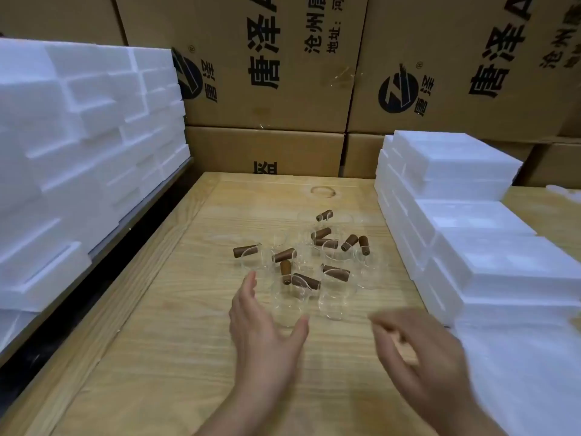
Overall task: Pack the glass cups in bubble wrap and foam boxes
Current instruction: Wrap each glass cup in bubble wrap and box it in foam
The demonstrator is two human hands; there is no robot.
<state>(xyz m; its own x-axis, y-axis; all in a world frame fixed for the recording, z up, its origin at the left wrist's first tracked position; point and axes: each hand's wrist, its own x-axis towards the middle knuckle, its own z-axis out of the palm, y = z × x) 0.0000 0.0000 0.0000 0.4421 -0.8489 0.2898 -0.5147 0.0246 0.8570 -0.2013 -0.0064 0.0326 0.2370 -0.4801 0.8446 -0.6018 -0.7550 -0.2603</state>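
Glass cups [301, 265] — just beyond left grip [264, 335], fingers spread.

1. Right hand [421, 357], at 5 o'clock, is motion-blurred; its finger pose is unclear.
2. Cups [333, 297], centre: clear glass, outlines faint, count uncertain.
3. Foam stack [63, 152] at 9 o'clock and cartons [267, 58] at 12 run off-frame.

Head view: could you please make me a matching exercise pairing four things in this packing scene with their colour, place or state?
Things:
1 glass cups
2 foam boxes
3 cardboard cartons
4 left hand

Descriptions:
A brown, printed, at the back
B open, fingers spread
C clear, clustered together
D white, stacked at the sides

Pairs: 1-C, 2-D, 3-A, 4-B
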